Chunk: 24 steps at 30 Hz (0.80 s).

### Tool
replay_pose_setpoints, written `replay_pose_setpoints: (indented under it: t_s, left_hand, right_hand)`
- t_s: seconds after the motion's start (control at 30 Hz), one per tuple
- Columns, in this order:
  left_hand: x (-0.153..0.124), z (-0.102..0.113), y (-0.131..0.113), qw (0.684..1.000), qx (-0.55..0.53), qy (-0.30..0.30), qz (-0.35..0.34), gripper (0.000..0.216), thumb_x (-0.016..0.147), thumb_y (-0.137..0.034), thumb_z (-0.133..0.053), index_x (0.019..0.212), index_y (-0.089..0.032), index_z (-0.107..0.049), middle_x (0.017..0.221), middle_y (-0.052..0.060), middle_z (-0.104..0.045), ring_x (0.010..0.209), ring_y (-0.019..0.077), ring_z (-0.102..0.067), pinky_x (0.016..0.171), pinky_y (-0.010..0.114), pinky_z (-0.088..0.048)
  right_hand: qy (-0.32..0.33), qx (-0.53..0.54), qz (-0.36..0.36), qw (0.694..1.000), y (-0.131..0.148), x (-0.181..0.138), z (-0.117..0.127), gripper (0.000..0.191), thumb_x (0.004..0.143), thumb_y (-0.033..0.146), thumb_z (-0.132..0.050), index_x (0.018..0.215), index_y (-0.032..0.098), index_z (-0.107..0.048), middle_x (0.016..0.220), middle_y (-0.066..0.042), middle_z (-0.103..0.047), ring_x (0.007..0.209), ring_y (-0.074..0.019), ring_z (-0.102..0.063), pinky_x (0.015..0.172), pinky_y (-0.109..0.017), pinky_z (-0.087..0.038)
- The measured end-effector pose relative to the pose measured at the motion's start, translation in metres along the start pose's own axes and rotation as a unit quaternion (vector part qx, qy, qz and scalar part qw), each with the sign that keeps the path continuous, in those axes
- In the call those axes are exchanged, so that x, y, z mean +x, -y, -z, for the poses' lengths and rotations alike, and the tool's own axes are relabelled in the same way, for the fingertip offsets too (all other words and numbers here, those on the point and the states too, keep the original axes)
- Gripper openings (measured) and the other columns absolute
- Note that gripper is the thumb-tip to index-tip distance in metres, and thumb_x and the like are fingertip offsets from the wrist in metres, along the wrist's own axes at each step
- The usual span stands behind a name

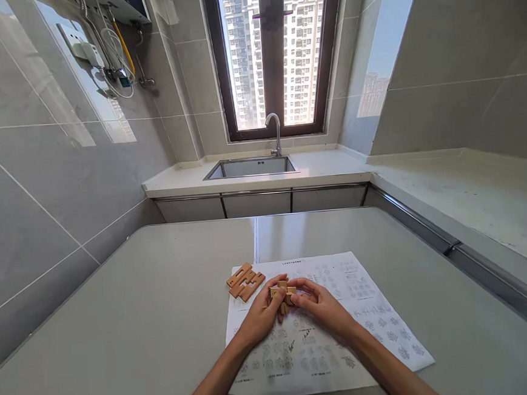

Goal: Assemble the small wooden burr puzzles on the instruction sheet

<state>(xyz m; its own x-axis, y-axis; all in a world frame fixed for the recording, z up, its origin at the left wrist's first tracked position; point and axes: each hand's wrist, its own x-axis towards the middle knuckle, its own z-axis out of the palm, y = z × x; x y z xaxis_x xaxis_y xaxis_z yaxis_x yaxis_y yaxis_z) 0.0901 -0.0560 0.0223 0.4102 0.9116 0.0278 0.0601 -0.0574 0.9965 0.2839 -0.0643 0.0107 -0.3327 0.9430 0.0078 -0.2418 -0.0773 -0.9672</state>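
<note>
Between my two hands, above a printed sheet (322, 363), is a small wooden burr puzzle (283, 291) of several interlocked light-brown pieces. My left hand (268, 303) closes round its left side, the thumb lying across the front. From the right, my right hand (318, 300) grips it with thumb and fingers. The fingers cover parts of the puzzle. Just left of my left hand, flat notched wooden pieces (246, 281) lie side by side on the sheet's upper left corner; one has a long slot.
The sheet carries rows of printed diagrams and a few handwritten marks. It lies on a pale table (119, 330) with a seam down its middle. Beyond are a counter (333, 161), a sink (251, 175), a faucet (276, 132) and a window (275, 56). Tiled walls flank both sides.
</note>
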Motion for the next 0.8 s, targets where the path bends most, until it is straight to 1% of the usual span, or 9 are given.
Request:
replay_pose_setpoints:
  t_s: [0.07,0.2,0.27,0.33,0.43,0.53,0.6,0.67,0.8]
  left_hand:
    - [0.001,0.0,0.001,1.0,-0.006,0.002,-0.001,0.063,0.1,-0.063,-0.051,0.144,-0.018,-0.054,0.08,0.001,-0.065,0.067,0.0154,-0.058,0.066,0.028,-0.049]
    - [0.002,-0.001,0.003,1.0,-0.021,0.011,-0.005,0.059,0.1,-0.062,-0.051,0.134,-0.015,-0.06,0.074,0.001,-0.063,0.063,0.0151,-0.057,0.061,0.027,-0.048]
    - [0.003,0.0,0.003,1.0,-0.015,0.002,-0.011,0.058,0.1,-0.063,-0.051,0.129,-0.015,-0.064,0.073,0.001,-0.062,0.062,0.0152,-0.056,0.058,0.026,-0.048]
    - [0.004,0.002,0.002,1.0,-0.004,-0.023,-0.019,0.057,0.099,-0.064,-0.052,0.125,-0.015,-0.066,0.076,0.001,-0.063,0.059,0.014,-0.055,0.056,0.026,-0.047]
    - [0.007,0.008,0.002,0.997,-0.01,-0.067,-0.022,0.056,0.097,-0.065,-0.054,0.119,-0.016,-0.068,0.083,0.002,-0.064,0.056,0.0113,-0.052,0.055,0.025,-0.046]
    - [0.01,0.012,0.005,0.995,-0.037,-0.097,-0.006,0.055,0.095,-0.066,-0.057,0.115,-0.015,-0.067,0.083,0.001,-0.063,0.054,0.0098,-0.051,0.056,0.025,-0.044]
    - [0.011,0.013,0.007,0.994,-0.045,-0.104,0.001,0.055,0.094,-0.066,-0.059,0.114,-0.015,-0.064,0.085,0.001,-0.065,0.053,0.0092,-0.05,0.056,0.025,-0.043]
    - [0.012,0.013,0.008,0.993,-0.05,-0.104,0.005,0.056,0.093,-0.066,-0.059,0.118,-0.016,-0.06,0.09,0.003,-0.069,0.052,0.0091,-0.05,0.055,0.025,-0.042]
    - [0.009,0.013,0.007,0.995,-0.058,-0.083,0.011,0.057,0.092,-0.062,-0.065,0.125,-0.016,-0.056,0.093,0.005,-0.071,0.056,0.01,-0.054,0.058,0.025,-0.045]
  right_hand:
    - [0.007,0.007,-0.003,1.0,-0.001,0.0,-0.001,0.052,0.081,0.058,-0.082,0.117,0.024,-0.068,0.11,-0.008,-0.076,0.098,-0.0262,-0.071,0.093,-0.041,-0.054]
    - [0.006,0.009,-0.006,1.0,-0.003,0.001,-0.002,0.05,0.081,0.056,-0.082,0.114,0.023,-0.066,0.088,-0.003,-0.074,0.077,-0.0199,-0.067,0.079,-0.035,-0.053]
    - [-0.004,0.007,-0.008,1.0,-0.003,0.002,-0.001,0.048,0.081,0.056,-0.082,0.111,0.022,-0.066,0.078,0.0,-0.07,0.071,-0.0182,-0.063,0.074,-0.034,-0.051]
    - [-0.021,-0.003,-0.01,1.0,-0.004,0.002,0.001,0.047,0.081,0.057,-0.08,0.107,0.021,-0.065,0.074,0.001,-0.067,0.067,-0.0174,-0.06,0.071,-0.033,-0.05]
    - [-0.07,-0.08,0.014,0.994,-0.005,0.003,0.005,0.043,0.081,0.054,-0.079,0.105,0.022,-0.063,0.081,-0.001,-0.066,0.07,-0.0186,-0.059,0.07,-0.034,-0.05]
    - [-0.114,-0.249,0.072,0.959,-0.009,0.002,0.004,0.039,0.079,0.04,-0.081,0.11,0.024,-0.063,0.087,-0.002,-0.066,0.077,-0.0216,-0.06,0.076,-0.037,-0.05]
    - [-0.109,-0.336,0.12,0.928,-0.012,0.001,0.002,0.039,0.076,0.028,-0.08,0.112,0.025,-0.064,0.097,-0.004,-0.068,0.087,-0.0247,-0.061,0.084,-0.04,-0.05]
    - [-0.086,-0.375,0.158,0.909,-0.015,0.0,0.0,0.039,0.075,0.021,-0.078,0.111,0.026,-0.065,0.11,-0.006,-0.068,0.101,-0.0276,-0.062,0.093,-0.042,-0.049]
    - [-0.066,-0.396,0.169,0.9,-0.017,-0.001,-0.001,0.038,0.079,0.024,-0.076,0.114,0.026,-0.066,0.122,-0.008,-0.065,0.117,-0.0309,-0.058,0.103,-0.045,-0.047]
